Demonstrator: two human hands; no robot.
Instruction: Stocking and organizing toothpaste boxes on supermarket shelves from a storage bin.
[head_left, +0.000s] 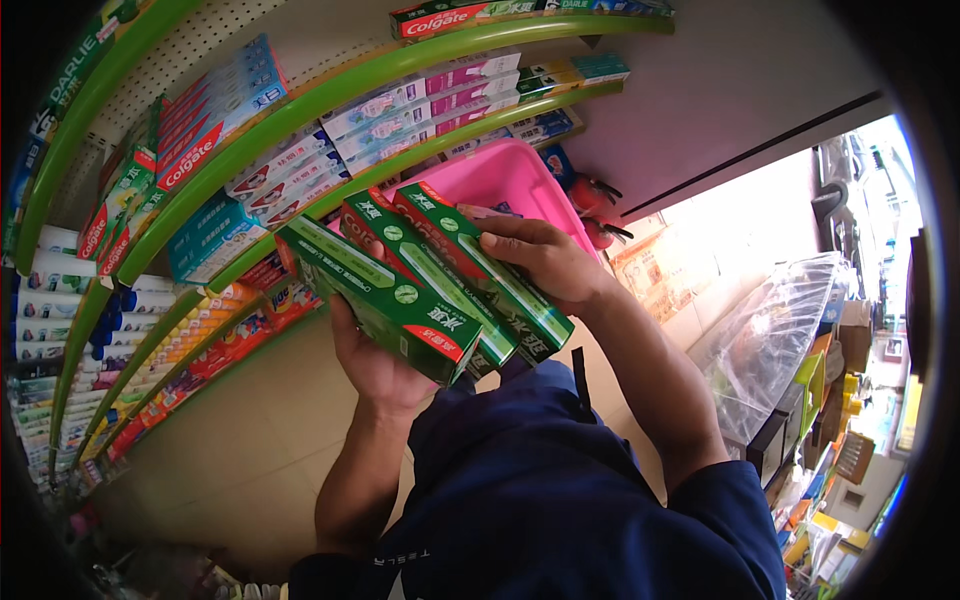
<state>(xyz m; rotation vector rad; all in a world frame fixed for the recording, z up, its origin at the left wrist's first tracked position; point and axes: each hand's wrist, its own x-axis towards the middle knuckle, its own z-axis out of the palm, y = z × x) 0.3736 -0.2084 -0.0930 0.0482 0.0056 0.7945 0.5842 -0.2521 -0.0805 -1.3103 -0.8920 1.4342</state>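
Note:
Several green-and-red Colgate toothpaste boxes (386, 304) are held in a slanting bundle in front of my body. My left hand (379, 371) supports the nearest, left-hand box from below and the side, with fingertips showing between the boxes. My right hand (544, 262) grips the outer right-hand box (480, 270), its thumb lying along the top. Another box (427, 274) is sandwiched in the middle. Just beyond the boxes is a pink plastic basin (495, 169), partly hidden by them, with some packaging inside.
Green-edged shelves (360, 64) curve along the left and far side, stocked with toothpaste boxes (217, 120). Right of the basin are red fire extinguishers (600, 195). Clear plastic sheeting (780, 337) covers goods at right. Pale floor tiles (255, 435) lie below.

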